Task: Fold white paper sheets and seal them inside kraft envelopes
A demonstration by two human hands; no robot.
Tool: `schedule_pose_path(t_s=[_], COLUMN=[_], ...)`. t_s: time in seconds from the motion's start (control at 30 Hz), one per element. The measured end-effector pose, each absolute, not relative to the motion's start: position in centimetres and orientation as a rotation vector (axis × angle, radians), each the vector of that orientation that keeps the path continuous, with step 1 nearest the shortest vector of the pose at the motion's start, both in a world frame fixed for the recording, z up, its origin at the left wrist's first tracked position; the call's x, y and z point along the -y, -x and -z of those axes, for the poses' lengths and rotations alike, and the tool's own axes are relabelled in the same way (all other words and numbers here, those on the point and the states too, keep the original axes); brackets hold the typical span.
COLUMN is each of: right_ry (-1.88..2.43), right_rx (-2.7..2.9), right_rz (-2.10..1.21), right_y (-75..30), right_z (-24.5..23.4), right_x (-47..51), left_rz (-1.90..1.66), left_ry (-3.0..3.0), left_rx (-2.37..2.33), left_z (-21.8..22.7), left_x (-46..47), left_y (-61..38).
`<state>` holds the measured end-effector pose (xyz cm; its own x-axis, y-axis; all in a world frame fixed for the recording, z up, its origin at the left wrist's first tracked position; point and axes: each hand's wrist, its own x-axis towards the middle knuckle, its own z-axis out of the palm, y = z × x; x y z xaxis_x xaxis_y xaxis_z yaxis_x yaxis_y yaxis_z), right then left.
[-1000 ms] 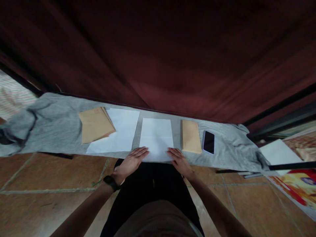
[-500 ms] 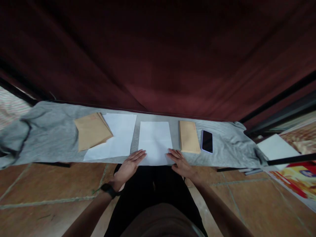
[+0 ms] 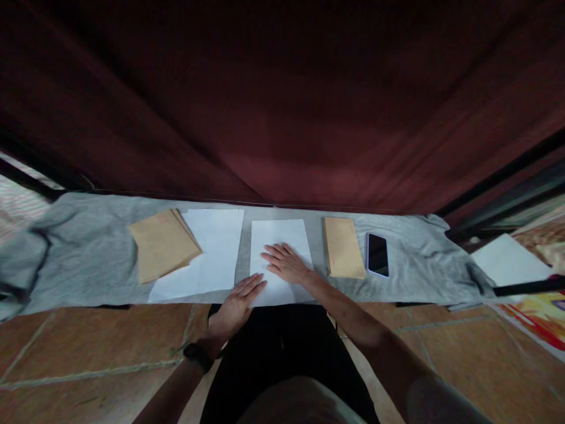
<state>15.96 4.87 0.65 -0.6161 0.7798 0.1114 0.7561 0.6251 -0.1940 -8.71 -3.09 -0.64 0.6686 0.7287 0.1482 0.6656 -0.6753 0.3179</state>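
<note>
A white sheet of paper (image 3: 282, 231) lies flat in front of me on a grey cloth (image 3: 101, 235). My right hand (image 3: 286, 263) rests on the middle of the sheet, fingers spread and palm down. At the sheet's near left edge lies my left hand (image 3: 241, 299), its fingers stretched out flat and touching the paper. Left of it, more white sheets (image 3: 216, 253) lie partly under a fanned stack of brown envelopes (image 3: 163, 246). To the right sits a neat stack of brown envelopes (image 3: 344, 247).
Right of the neat stack lies a phone (image 3: 378, 255) with a dark screen. A dark red curtain (image 3: 282, 118) hangs behind the cloth-covered surface. Black bars (image 3: 521, 287) stand at the right, near a white board (image 3: 509, 259). Tiled floor (image 3: 88, 335) shows below.
My right hand has moved from the sheet's near right edge up and left onto its middle. The left hand stays at the near left edge. The view has shifted slightly.
</note>
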Motion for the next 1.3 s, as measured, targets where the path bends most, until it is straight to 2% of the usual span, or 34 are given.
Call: schedule_pose_path(t_s=[0.33,0.53,0.8,1.03,1.17,1.3], right_ry=[1.528,1.767,1.682,1.392,1.320,1.315], right_rx=[2.564,2.397,2.372,2.278,2.115,2.028], right_rz=[-0.123,-0.151,-0.178,-0.532,-0.738,-0.775], right_y=[-17.6,-18.3,-21.0,-25.4,-27.3,-27.5], right_z=[-0.1,-0.6,0.5,0.0,-0.7,-1.2], right_x=[-13.5,-14.5,-4.6,5.6,8.4,9.4], left_rz=[-0.480,-0.465,-0.437,-0.428,-0.519,-0.646], left_ry=[-2.655,-2.650,-2.670,-2.591,-2.484,-2.247], left_rx=[-1.115,-1.126,-1.114,-1.077,-1.054,-1.160], left_z=[1.9,1.7,1.1,0.0,-1.1,-2.6], left_x=[3.4,3.4,3.4,3.5,3.7,4.5], left_y=[8.8,8.7,8.8,9.1,9.6,9.7])
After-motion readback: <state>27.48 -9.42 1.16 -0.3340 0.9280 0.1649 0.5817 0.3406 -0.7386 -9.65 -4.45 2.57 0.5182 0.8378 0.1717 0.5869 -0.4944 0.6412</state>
